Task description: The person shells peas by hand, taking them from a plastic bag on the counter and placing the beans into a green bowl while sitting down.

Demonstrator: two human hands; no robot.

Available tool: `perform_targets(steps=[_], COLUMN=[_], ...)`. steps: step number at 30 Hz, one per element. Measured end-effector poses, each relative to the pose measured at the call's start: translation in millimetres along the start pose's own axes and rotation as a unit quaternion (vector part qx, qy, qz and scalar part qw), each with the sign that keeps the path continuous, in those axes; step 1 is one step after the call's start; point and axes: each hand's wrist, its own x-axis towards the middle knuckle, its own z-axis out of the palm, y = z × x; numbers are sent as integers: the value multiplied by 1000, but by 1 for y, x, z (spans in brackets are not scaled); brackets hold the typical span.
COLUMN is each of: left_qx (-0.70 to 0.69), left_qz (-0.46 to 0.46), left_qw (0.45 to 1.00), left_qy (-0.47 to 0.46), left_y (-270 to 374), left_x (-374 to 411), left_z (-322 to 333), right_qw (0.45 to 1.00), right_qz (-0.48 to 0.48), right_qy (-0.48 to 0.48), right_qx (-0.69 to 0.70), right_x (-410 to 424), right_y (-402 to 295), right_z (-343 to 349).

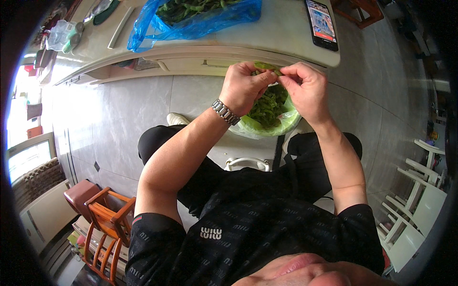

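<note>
My left hand (245,85), with a metal-link watch (225,112) at its wrist, holds a green bean pod (265,65) between thumb and fingers. The fingertips of my right hand (306,89) pinch the pod's near end, close to the left thumb. Below both hands is a bin lined with a light green plastic bag (286,123), with green pods and scraps (266,111) inside. On the table beyond lies an open blue plastic bag (204,28) full of green pods (193,9). My fingers partly hide the held pod.
A smartphone (322,25) with a lit screen lies at the right end of the pale table (279,39). A white strip (121,28) and clear plastic containers (62,35) are at its left. Wooden chairs (111,214) stand lower left, white chairs (411,214) at right.
</note>
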Motion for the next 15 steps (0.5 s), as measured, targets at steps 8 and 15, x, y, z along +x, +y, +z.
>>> perform_targets(steps=[8,15], left_qx=[55,-8], left_qz=[31,30], left_qw=[998,1000], left_qy=[5,-2], left_y=[-2,-4], left_x=[1,2], left_z=[1,5], right_qw=[999,999], right_qz=[-34,31], right_qy=[-2,2], right_qx=[-39,40], right_x=[1,-2], right_y=[-5,1], right_z=[-2,1])
